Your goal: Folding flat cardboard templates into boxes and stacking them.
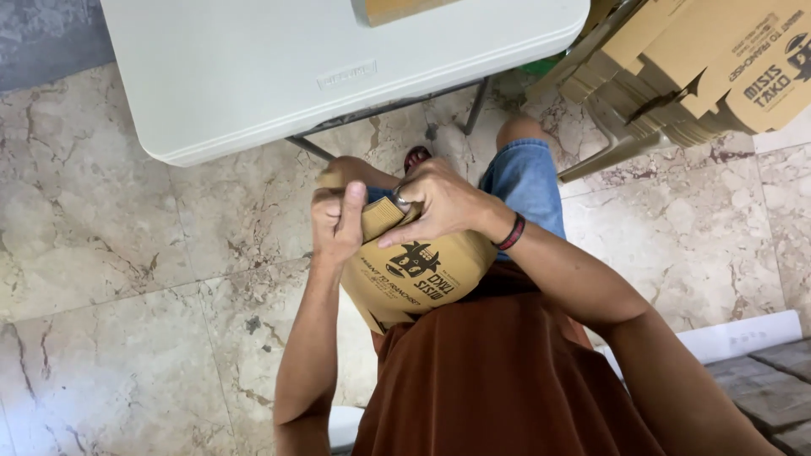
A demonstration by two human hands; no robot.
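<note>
Person seated, seen from above, knees toward 12 o'clock. Both hands work one brown printed box (420, 279) held over the lap, just short of the white table (253, 76). Left hand (336, 221) is closed around the box's left top edge, thumb up along the flap. Right hand (441, 203) lies over the top from 3 o'clock, fingers curled down and pressing a flap (382, 216) inward; a dark band sits on that wrist. Judged state: the box body is already opened out into a rounded sleeve, printed face showing toward the person; the end at 12 o'clock is only part folded, with the flap bent but not seen tucked. The far end at 6 o'clock is hidden against the rust shirt (498, 380), so cannot tell if it is closed. At 2 o'clock a thick stack (676, 76) of flat blanks rests on a chair, apparently unfolded. No finished boxes in view.
</note>
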